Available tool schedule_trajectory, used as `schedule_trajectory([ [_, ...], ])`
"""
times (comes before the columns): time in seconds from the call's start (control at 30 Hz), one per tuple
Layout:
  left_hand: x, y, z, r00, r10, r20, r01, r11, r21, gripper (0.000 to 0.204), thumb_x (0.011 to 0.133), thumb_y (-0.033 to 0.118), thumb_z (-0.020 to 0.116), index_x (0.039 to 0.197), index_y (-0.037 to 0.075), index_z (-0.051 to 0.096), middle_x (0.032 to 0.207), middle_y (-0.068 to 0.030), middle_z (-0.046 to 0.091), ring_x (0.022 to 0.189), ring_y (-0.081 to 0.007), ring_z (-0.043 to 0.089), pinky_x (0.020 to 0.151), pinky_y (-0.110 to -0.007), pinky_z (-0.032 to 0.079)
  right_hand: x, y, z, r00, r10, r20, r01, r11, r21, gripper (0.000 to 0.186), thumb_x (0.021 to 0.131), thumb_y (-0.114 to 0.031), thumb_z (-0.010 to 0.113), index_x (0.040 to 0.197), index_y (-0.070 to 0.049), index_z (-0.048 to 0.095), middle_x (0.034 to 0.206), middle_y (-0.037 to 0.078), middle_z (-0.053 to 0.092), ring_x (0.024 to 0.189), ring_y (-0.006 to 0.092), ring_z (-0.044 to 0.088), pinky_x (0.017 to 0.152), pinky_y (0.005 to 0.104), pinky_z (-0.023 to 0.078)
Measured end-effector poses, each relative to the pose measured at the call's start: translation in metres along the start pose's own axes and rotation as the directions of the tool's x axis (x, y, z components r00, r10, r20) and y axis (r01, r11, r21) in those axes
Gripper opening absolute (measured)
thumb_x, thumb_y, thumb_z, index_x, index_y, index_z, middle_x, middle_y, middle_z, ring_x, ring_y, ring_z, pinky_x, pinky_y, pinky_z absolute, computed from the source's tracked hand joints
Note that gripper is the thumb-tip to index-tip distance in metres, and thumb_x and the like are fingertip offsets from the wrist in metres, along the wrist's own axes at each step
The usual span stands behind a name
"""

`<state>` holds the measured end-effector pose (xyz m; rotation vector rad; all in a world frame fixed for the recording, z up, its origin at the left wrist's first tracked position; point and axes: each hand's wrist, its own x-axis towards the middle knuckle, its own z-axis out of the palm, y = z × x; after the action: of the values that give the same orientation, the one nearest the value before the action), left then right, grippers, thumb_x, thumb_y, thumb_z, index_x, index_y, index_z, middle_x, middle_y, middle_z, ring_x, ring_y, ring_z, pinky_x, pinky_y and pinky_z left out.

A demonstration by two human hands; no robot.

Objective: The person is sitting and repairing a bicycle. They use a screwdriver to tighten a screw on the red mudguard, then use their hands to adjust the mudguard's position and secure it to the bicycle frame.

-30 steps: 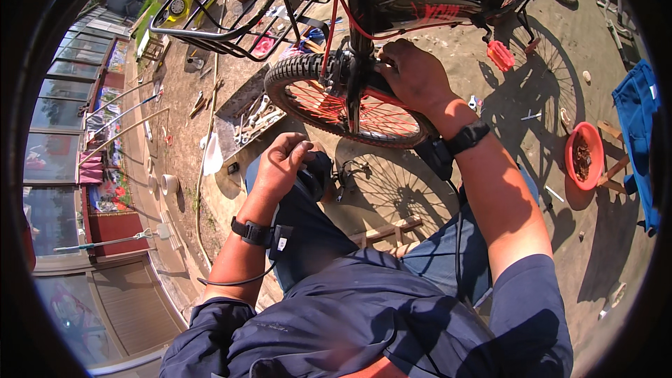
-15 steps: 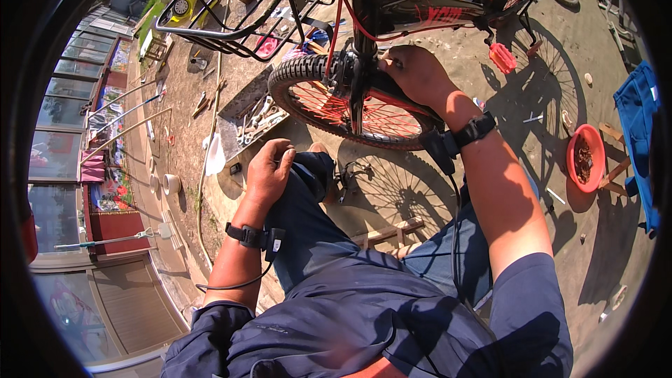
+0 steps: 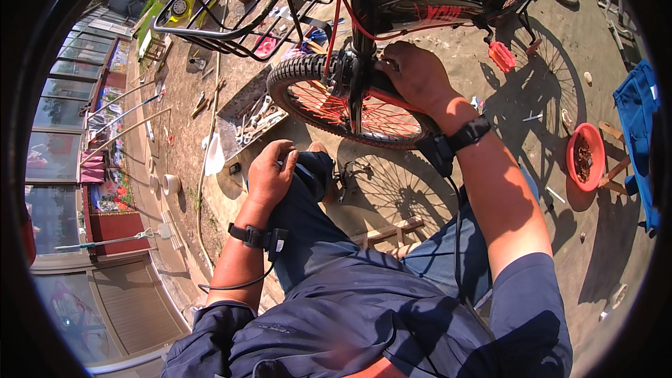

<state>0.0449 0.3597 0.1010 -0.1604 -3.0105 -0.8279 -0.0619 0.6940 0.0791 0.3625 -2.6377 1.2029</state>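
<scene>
A black and red bicycle (image 3: 420, 10) stands in front of me, its front wheel (image 3: 294, 94) with red spokes turned across my view. Beside the front fork (image 3: 361, 63), above the tyre, is my right hand (image 3: 418, 77). Its fingers are bent together in a pinch, and whatever they grip is too small and shadowed to name. My left hand (image 3: 271, 171) rests at my left knee, fingers curled and thumb close to them. Something small may lie between those fingertips, but I cannot make it out. A wire basket (image 3: 238, 31) juts out at the bicycle's front.
Left of the wheel lies a metal tray (image 3: 241, 108) of wrenches and loose parts. A small wooden stool (image 3: 392, 232) shows between my legs. At the right stand a red bowl (image 3: 586, 157) of small brown pieces and a blue folding seat (image 3: 638, 140). A hose (image 3: 203, 189) runs along the ground.
My right hand has shifted very slightly beside the fork, its wrist turning a little. My left hand stays at the knee with a small movement. The bicycle is almost unmoved.
</scene>
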Motion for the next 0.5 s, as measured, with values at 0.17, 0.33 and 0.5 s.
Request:
schedule_trajectory([
  [0.17, -0.0001, 0.0039, 0.0000, 0.999, 0.050, -0.013, -0.049, 0.996, 0.070, 0.022, 0.094, 0.016, 0.070, 0.111, 0.003, 0.066, 0.095, -0.0102, 0.074, 0.086, -0.0192, 0.072, 0.079, -0.030, 0.055, 0.0048, 0.0041, -0.0019, 0.998, 0.027, 0.061, -0.028, 1.000, 0.013, 0.031, 0.092, -0.036, 0.063, 0.100, -0.006, 0.070, 0.103, 0.016, 0.069, 0.096, 0.0377, 0.066, 0.084, 0.0465, 0.052],
  [0.33, 0.0003, 0.0078, 0.0001, 0.999, 0.052, -0.013, -0.051, 0.996, 0.078, 0.022, 0.093, 0.016, 0.070, 0.110, 0.003, 0.066, 0.095, -0.0108, 0.074, 0.087, -0.0221, 0.072, 0.078, -0.031, 0.055, 0.0021, 0.0088, 0.0004, 1.000, -0.014, -0.004, 0.015, 0.998, 0.065, 0.033, 0.093, -0.037, 0.063, 0.102, -0.006, 0.070, 0.104, 0.016, 0.069, 0.096, 0.0374, 0.066, 0.084, 0.0460, 0.052],
  [0.5, -0.0008, 0.0047, 0.0007, 0.998, 0.064, -0.022, -0.062, 0.993, 0.097, 0.021, 0.093, 0.016, 0.070, 0.109, 0.004, 0.066, 0.095, -0.0105, 0.074, 0.088, -0.0223, 0.073, 0.078, -0.032, 0.055, 0.0020, 0.0062, -0.0007, 1.000, -0.023, 0.020, 0.023, 1.000, -0.010, 0.032, 0.092, -0.036, 0.065, 0.102, -0.007, 0.070, 0.104, 0.015, 0.069, 0.096, 0.0364, 0.066, 0.084, 0.0458, 0.052],
])
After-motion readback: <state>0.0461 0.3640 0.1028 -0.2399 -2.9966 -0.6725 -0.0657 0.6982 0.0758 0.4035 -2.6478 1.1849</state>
